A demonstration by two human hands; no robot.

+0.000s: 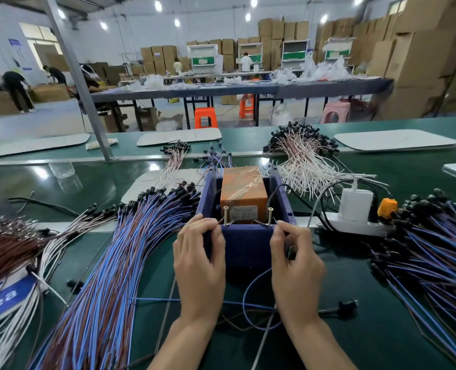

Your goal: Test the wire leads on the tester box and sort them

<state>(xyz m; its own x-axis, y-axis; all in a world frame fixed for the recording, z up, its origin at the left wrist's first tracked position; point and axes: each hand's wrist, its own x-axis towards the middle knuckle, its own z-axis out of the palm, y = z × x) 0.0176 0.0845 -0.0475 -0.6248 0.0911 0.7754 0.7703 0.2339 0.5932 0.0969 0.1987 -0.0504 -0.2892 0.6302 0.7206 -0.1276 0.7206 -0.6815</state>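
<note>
A blue tester box (245,244) with an orange block (242,193) inside stands mid-table. Two upright metal screws, the left screw (225,215) and the right screw (270,216), rise at its near rim. My left hand (198,265) pinches one bare end of a wire lead against the left screw. My right hand (296,265) pinches the other end against the right screw. The lead's blue and brown wire (250,305) loops down between my wrists to its black plug (348,305). A big pile of blue-brown leads (120,263) fans out on the left.
More blue-brown leads (435,252) lie on the right, white-pink leads (304,158) behind the box, brown and white ones (10,241) far left. A white power strip (355,225) with a charger and orange plug sits right of the box. People work at distant tables.
</note>
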